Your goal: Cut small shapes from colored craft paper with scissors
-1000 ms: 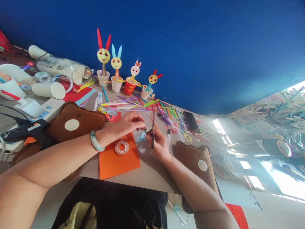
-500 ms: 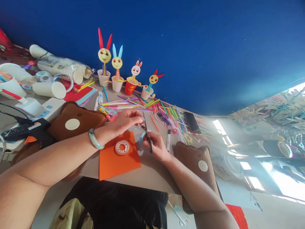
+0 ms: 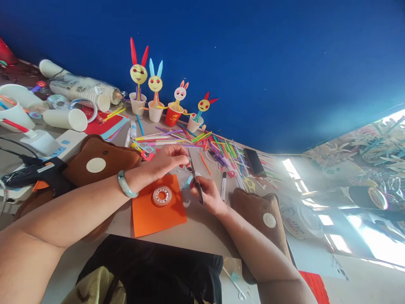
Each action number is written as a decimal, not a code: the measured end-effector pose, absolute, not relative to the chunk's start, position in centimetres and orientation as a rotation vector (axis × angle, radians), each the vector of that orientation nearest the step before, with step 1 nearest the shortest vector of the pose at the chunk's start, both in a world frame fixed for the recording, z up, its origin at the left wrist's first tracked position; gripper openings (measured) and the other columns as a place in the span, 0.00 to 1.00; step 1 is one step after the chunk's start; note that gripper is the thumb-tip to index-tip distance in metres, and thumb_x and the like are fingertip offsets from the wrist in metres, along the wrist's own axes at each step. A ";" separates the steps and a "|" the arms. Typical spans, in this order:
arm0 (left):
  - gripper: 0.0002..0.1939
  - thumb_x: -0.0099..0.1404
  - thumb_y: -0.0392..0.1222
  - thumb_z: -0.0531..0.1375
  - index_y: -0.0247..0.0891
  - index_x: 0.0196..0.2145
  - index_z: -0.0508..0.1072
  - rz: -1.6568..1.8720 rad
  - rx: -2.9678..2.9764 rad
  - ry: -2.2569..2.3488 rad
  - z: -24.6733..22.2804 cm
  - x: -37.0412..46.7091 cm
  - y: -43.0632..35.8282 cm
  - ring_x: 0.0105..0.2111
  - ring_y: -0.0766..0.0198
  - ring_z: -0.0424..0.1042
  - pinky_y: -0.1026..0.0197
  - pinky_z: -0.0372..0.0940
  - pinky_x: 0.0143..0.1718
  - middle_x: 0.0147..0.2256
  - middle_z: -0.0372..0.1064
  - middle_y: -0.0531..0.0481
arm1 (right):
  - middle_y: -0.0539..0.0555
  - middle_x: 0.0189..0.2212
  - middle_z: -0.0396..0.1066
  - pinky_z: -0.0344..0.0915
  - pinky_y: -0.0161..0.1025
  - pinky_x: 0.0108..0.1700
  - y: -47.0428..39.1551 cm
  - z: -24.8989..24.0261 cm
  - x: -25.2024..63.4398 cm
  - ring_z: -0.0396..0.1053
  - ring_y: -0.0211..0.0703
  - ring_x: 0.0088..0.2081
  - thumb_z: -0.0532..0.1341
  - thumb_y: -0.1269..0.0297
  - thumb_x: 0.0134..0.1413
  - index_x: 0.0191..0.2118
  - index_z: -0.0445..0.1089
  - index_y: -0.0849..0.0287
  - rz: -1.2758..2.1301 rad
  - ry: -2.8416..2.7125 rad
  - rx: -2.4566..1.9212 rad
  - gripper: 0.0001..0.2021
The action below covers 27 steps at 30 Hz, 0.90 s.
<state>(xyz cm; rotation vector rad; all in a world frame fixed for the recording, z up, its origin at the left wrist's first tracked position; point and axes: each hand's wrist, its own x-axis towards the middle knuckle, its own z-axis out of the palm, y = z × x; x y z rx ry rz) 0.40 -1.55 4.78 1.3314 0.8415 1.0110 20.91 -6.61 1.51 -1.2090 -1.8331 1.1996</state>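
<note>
My right hand (image 3: pixel 210 197) is closed around the dark handles of a pair of scissors (image 3: pixel 198 190), whose blades point up and away from me. My left hand (image 3: pixel 167 164), with a pale green bangle (image 3: pixel 125 185) on its wrist, pinches at the blade tips. Whatever lies between its fingertips is too small to make out. Below the hands, an orange sheet of paper (image 3: pixel 142 221) lies on the table with a roll of tape (image 3: pixel 156 196) on top. A light blue scrap (image 3: pixel 187 182) shows beside my right hand.
Rabbit-faced figures in cups (image 3: pixel 156 112) stand along the blue wall. Coloured sticks (image 3: pixel 218 147) are scattered before them. A black glue gun (image 3: pixel 38 174) and brown cushion (image 3: pixel 84 152) sit left; a phone (image 3: pixel 255 162), marker (image 3: pixel 223 185) and another brown cushion (image 3: pixel 253 207) lie right.
Both hands stay almost in place, with the scissors still in the right. The near edge of the orange paper has shifted slightly.
</note>
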 end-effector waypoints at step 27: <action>0.03 0.56 0.39 0.61 0.37 0.27 0.71 0.992 1.310 0.799 5.5 0.2 -1.9 0.29 0.68 0.69 0.64 0.63 0.34 0.27 0.70 0.54 | 0.47 0.21 0.58 0.51 0.35 0.28 -6.6 1.4 20.8 0.52 0.36 0.26 0.66 0.39 0.48 0.23 0.63 0.59 1.243 -1.782 -1.228 0.26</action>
